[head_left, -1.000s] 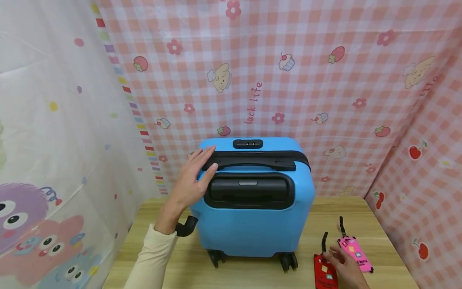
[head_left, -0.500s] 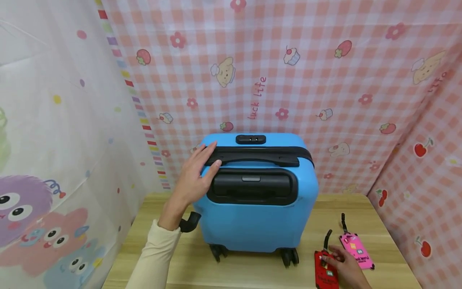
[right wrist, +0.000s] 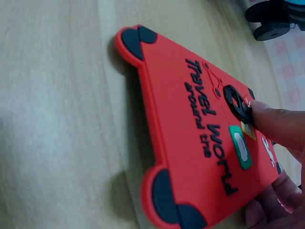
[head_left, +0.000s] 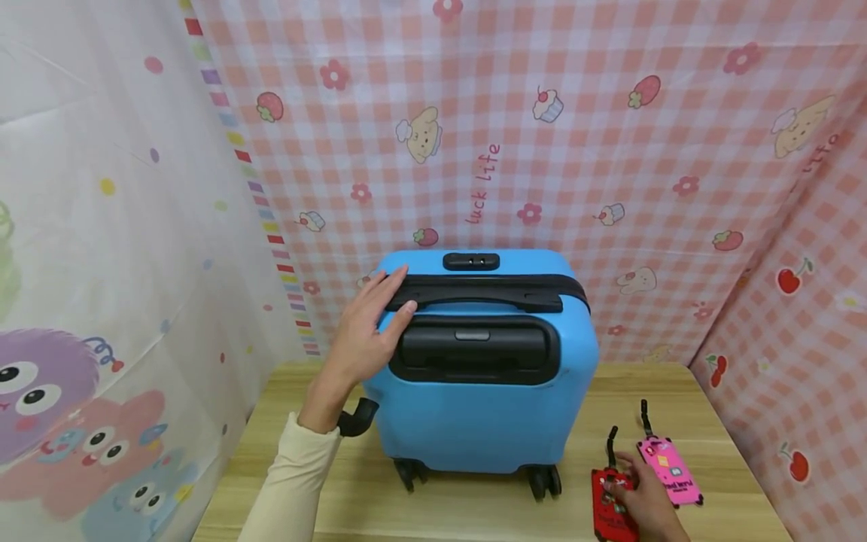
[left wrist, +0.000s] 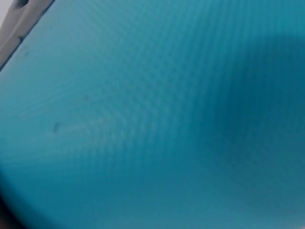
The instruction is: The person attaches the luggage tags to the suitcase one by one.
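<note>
Biggest thing here is the pink checked cloth [head_left: 582, 165] hanging at the back, all strawberries and cupcakes, with "luck life" printed on it, running up sideways. Left of that there's a white cloth [head_left: 169, 226] with cartoon monsters along the bottom. Then a wood-grain table [head_left: 467, 512], and standing upright on it, on black wheels, a blue suitcase [head_left: 467, 421] with a black carry handle [head_left: 542, 303] on top.

Left hand [head_left: 362, 339] rests on the suitcase's top left corner: fingers straight and roughly together over the handle's end, thumb spread away from them. The left wrist view is just blurry blue shell.

Right hand [head_left: 646, 497] has the red luggage tag [right wrist: 178, 143] clamped, thumb on the face, fingers underneath. The tag's at the front right of the table, next to the suitcase. Its raised black letters read "Travel World", with a smaller "around the". Pink luggage tag [head_left: 669, 470] lies just to the right; can only half read its lettering. Smallest bit: a black loop [right wrist: 243, 114] on the red tag's face, right by the thumb tip.
</note>
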Available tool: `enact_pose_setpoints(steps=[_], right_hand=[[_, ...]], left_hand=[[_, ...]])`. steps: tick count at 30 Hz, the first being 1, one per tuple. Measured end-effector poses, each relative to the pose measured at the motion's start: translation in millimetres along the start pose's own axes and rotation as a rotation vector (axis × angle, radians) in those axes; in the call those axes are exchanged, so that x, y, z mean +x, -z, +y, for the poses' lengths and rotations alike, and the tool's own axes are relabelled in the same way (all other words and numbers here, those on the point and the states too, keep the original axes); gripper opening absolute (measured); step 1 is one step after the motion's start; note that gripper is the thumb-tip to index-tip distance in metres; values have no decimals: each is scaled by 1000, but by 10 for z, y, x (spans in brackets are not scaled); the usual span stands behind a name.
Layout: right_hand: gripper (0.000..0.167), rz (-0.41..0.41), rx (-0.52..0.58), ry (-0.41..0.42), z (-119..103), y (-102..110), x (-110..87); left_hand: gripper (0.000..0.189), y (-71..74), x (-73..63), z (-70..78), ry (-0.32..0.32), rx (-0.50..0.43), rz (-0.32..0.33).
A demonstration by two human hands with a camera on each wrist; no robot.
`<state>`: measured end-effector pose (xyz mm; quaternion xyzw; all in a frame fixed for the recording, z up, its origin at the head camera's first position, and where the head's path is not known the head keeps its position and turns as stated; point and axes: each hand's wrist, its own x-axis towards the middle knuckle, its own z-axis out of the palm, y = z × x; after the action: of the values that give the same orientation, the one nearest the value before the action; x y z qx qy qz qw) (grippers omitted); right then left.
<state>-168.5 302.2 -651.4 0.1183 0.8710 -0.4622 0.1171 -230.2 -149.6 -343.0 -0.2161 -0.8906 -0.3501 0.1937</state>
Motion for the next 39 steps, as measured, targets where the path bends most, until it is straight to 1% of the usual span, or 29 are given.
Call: enact_pose_setpoints(steps=[3, 6, 8, 10, 19, 23, 28, 31, 35, 39], right_hand=[[70, 18, -23, 20, -13, 1, 7], [69, 21, -1, 8, -12, -3, 10], [69, 14, 36, -11, -12, -3, 10], [66, 11, 63, -23, -13, 0, 8], [49, 11, 126, -24, -76, 8, -4], [44, 15, 105, -21, -108, 13, -7], [44, 28, 59, 2, -114, 32, -8], [46, 33, 57, -16, -135, 45, -10], [49, 21, 91, -67, -176, 52, -9], [49, 18, 143, -75, -194, 55, -15]], left_hand=[[58, -1, 0, 1, 1, 0, 0], [58, -4, 1, -2, -2, 1, 2], [58, -5, -2, -2, -6, 4, 6], [58, -8, -1, -7, -9, 4, 10], [57, 5, 11, 3, -5, -10, 9], [57, 17, 7, 6, 0, -11, 9], [56, 19, -1, 1, -3, -4, 12], [56, 14, -4, -1, -4, -1, 13], [56, 3, -8, -6, -3, 3, 11], [56, -6, -5, -2, -6, 3, 10]])
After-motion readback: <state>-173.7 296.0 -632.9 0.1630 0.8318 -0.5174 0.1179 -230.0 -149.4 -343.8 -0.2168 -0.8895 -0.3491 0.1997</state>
